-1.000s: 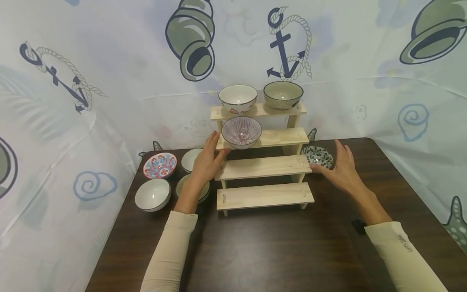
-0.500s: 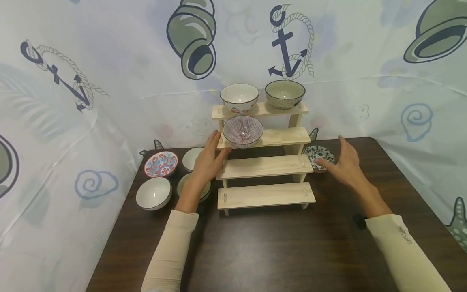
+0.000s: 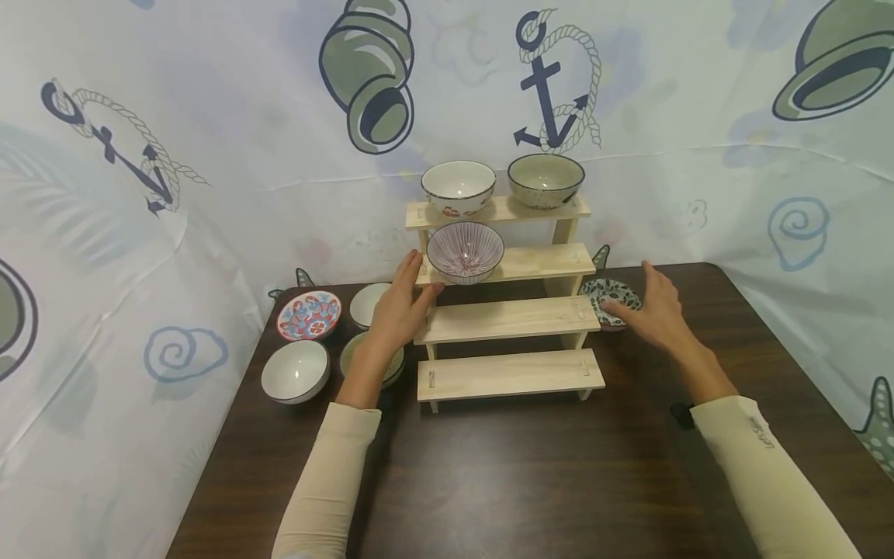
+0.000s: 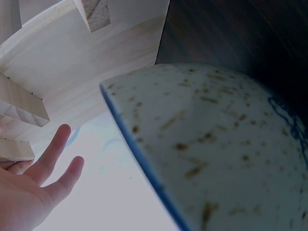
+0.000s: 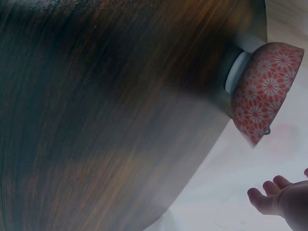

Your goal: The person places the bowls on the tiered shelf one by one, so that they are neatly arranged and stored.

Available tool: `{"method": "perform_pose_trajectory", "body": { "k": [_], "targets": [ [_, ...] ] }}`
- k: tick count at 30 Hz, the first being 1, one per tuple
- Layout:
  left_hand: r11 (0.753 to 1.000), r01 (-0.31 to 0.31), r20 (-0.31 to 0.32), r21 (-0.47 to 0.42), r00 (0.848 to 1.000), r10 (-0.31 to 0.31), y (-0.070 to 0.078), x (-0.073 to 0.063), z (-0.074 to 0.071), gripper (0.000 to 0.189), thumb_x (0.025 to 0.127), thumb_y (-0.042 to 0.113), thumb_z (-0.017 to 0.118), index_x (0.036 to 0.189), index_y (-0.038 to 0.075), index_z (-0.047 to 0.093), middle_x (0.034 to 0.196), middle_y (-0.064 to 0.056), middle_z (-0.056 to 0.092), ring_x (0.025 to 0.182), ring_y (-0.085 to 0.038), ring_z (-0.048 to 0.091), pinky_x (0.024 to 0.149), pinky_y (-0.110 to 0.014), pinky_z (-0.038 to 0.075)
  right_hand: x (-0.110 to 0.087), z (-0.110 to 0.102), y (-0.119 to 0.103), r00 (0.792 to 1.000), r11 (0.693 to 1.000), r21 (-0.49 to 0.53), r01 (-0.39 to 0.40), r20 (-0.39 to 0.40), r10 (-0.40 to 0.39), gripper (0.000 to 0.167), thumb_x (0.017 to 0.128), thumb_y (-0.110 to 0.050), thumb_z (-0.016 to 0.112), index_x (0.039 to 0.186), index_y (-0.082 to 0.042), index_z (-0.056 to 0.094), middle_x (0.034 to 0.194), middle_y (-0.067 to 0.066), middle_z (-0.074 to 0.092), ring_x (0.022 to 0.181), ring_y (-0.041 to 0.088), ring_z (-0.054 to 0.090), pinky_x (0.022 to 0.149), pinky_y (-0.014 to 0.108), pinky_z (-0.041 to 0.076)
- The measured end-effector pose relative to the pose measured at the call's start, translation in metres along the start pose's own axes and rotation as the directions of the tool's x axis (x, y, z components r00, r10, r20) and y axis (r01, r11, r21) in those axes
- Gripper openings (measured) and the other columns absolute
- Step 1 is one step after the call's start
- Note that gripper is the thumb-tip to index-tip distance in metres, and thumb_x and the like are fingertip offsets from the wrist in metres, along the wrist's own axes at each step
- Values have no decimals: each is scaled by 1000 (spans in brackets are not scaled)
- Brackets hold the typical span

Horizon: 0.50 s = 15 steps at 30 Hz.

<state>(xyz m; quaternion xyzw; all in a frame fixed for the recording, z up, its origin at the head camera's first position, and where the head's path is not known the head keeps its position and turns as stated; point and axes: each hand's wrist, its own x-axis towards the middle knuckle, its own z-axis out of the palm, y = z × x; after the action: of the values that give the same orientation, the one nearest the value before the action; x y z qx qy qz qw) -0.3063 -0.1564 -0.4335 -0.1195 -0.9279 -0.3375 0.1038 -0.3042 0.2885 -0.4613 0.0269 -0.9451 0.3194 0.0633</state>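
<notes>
A four-step wooden stand [image 3: 513,318] stands on the table. My left hand [image 3: 396,314] is at its left side, fingers extended, thumb close to the third step's end. In the left wrist view the fingers [image 4: 60,144] lie near the wood, and a speckled bowl [image 4: 207,139] with a blue rim fills the foreground. My right hand [image 3: 656,314] hovers by a bowl [image 3: 611,299] right of the stand, thumb and fingers spread, nothing held. That bowl has a leafy inside; the right wrist view shows its red flowered outside [image 5: 264,91]. A purple-striped bowl [image 3: 465,252] sits on the second step.
A white bowl [image 3: 458,182] and a grey-green bowl [image 3: 546,180] sit on the top step. Left on the table [image 3: 531,481] are a red-blue patterned bowl [image 3: 309,316], a white bowl [image 3: 296,373], another white bowl [image 3: 366,304] and a greenish bowl [image 3: 356,355], partly behind the left arm.
My right hand has drawn slightly away from the stand's right edge, then shifted a little left again. The left hand stays at the stand's left side; the bowls have not moved.
</notes>
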Motion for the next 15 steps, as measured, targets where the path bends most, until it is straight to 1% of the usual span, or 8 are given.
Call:
{"method": "perform_pose_trajectory", "body": {
  "k": [4, 10, 15],
  "targets": [
    [1000, -6, 0, -1, 1000, 6, 0, 0, -1, 77, 106, 56, 49, 166, 15, 23, 175, -5, 18, 153, -38, 36, 118, -62, 38, 4, 6, 3, 999, 1000, -6, -9, 31, 10, 115, 92, -51, 72, 164, 1, 0, 164, 42, 8, 148, 67, 12, 109, 85, 16],
    [1000, -9, 2, -1, 1000, 9, 0, 0, 0, 77, 106, 56, 49, 166, 15, 23, 175, -4, 17, 154, -38, 35, 118, -62, 37, 5, 14, 4, 998, 1000, -29, 10, 70, -8, 109, 94, -45, 71, 164, 3, 3, 163, 42, 8, 146, 68, 11, 107, 86, 17],
    [1000, -7, 5, 6, 1000, 7, 0, -1, -1, 78, 106, 57, 47, 166, 15, 23, 175, -3, 16, 152, -40, 37, 116, -62, 39, 5, 19, 4, 995, 999, -46, 9, 96, -5, 105, 95, -39, 70, 163, 3, 4, 162, 44, 8, 146, 69, 12, 106, 86, 19]
  ]
}}
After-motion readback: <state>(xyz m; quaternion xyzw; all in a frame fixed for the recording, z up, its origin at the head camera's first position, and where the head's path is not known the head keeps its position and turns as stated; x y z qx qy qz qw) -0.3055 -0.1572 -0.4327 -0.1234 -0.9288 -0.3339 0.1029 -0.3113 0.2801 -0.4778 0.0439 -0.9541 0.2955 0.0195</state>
